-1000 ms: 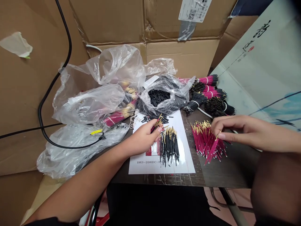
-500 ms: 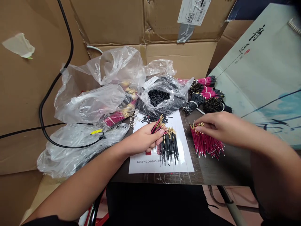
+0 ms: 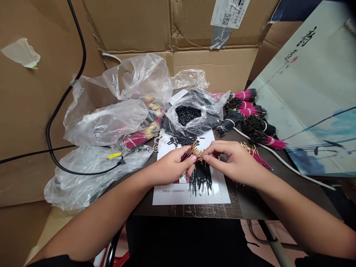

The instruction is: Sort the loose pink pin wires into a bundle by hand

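My left hand (image 3: 179,163) is closed around a small bunch of short red and black wires (image 3: 190,151) with gold tips. Right beside it, my right hand (image 3: 225,157) pinches a thin wire at its gold end, most of it hidden by the fingers. Below both hands a spread of black wires (image 3: 200,180) with gold tips lies on a white printed sheet (image 3: 191,199). Red wires (image 3: 258,157) lie on the table, partly covered by my right hand.
Behind the hands stands an open plastic bag (image 3: 205,124) of short black tubes (image 3: 187,115), with some loose on the sheet. Tied wire bundles (image 3: 232,120) lie at the back right. Clear bags (image 3: 105,118) and a black cable (image 3: 50,126) occupy the left; cardboard walls surround the table.
My right hand has moved left from the red wires to meet my left hand. My left hand has stayed almost in place, still holding its bunch.
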